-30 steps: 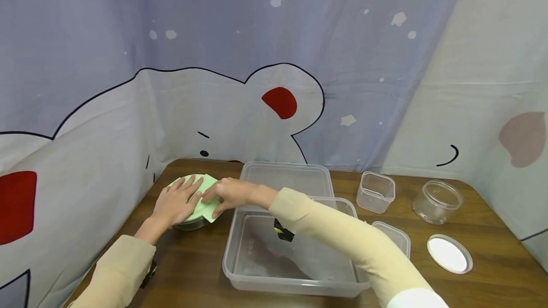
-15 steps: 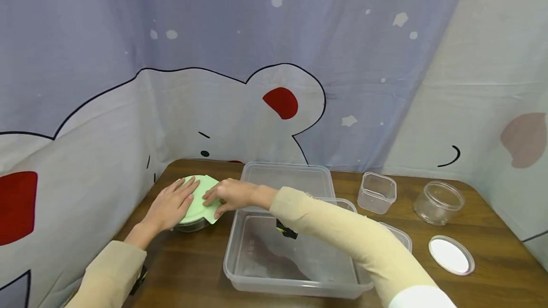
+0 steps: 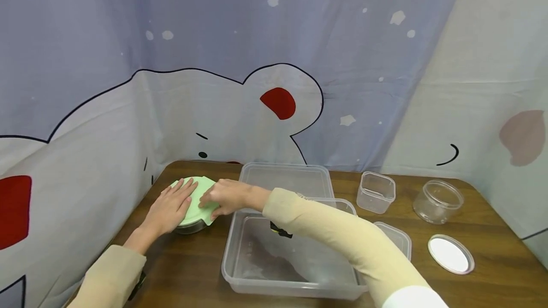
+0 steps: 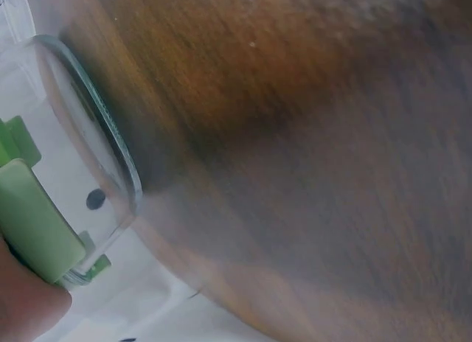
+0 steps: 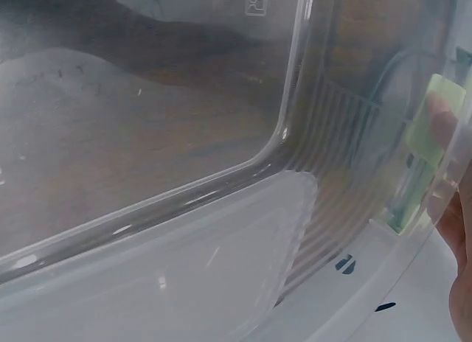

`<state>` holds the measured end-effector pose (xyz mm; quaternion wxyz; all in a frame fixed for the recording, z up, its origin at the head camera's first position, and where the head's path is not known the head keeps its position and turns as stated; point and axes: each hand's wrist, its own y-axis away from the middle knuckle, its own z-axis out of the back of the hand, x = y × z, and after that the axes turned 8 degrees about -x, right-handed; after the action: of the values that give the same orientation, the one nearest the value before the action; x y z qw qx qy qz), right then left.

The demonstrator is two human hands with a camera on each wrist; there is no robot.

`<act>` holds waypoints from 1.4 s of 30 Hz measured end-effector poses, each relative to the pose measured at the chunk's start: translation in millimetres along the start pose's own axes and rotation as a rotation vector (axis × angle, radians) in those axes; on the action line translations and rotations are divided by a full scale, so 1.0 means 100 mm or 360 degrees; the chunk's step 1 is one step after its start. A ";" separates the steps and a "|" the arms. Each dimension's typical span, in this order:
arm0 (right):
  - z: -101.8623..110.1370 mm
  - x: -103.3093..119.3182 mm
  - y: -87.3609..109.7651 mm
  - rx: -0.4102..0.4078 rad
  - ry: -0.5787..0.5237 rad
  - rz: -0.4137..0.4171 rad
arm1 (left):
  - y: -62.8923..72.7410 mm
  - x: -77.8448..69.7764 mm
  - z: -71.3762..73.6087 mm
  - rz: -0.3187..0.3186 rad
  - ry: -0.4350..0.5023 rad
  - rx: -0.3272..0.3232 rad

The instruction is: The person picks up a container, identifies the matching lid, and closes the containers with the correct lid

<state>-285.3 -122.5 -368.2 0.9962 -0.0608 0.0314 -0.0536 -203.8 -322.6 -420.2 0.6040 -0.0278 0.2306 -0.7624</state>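
Note:
A round glass food container [image 3: 192, 227] with a light green snap-on lid [image 3: 198, 206] stands at the table's left side in the head view. My left hand [image 3: 169, 207] lies on the lid's left half with its fingers straight. At the right edge, my right hand [image 3: 229, 196] has bent fingers on top and its thumb at a locking flap, holding the lid there. In the left wrist view a flap [image 4: 38, 218] hangs beside the glass wall, close to a part of the left hand. The right wrist view shows the right-hand flap [image 5: 436, 119] through clear plastic, under the thumb.
A large clear plastic box [image 3: 295, 288] stands uncovered under my right forearm, its flat lid [image 3: 287, 177] behind it. To the right are a small square tub [image 3: 376, 194], its lid [image 3: 398, 239], a round jar [image 3: 437, 202] and a white-centred jar lid [image 3: 451, 254]. A curtain backs the table.
My left hand has slid toward the left edge of the green lid, and its fingers have drawn closer together. The right hand stays at the right flap with little movement.

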 end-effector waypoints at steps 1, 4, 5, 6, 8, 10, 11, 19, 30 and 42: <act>-0.01 0.00 -0.01 0.0004 0.0025 0.0000 | 0.00 0.01 0.00 -0.0002 -0.0006 0.0000; -0.02 0.01 -0.04 0.0021 0.0101 0.0011 | -0.02 0.03 0.00 -0.0004 -0.0026 0.0006; -0.02 0.01 -0.05 0.0027 0.0122 0.0013 | -0.03 0.04 0.00 -0.0004 -0.0027 0.0009; -0.02 0.01 -0.06 0.0038 0.0141 0.0011 | -0.04 0.04 0.00 -0.0006 -0.0028 0.0013; -0.02 0.00 -0.07 0.0056 0.0162 0.0023 | -0.05 0.05 0.00 -0.0005 -0.0034 0.0023; -0.02 0.00 -0.07 0.0065 0.0157 0.0033 | -0.06 0.04 -0.01 0.0000 -0.0032 0.0030; -0.02 -0.01 -0.06 0.0070 0.0158 0.0038 | -0.06 0.04 -0.01 0.0000 -0.0030 0.0030; 0.00 -0.03 -0.09 0.0133 0.0185 0.0080 | -0.06 0.04 -0.02 -0.0011 -0.0018 0.0020; -0.01 -0.03 -0.11 0.0094 0.0195 0.0081 | -0.07 0.03 -0.02 0.0016 -0.0033 0.0003; -0.02 -0.01 -0.16 0.0130 0.0251 0.0031 | -0.08 0.06 -0.03 0.0036 -0.0032 0.0027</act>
<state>-288.3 -138.3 -368.6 0.9928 -0.0155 0.1080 -0.0498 -213.3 -325.5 -421.7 0.6152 -0.0277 0.2185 -0.7570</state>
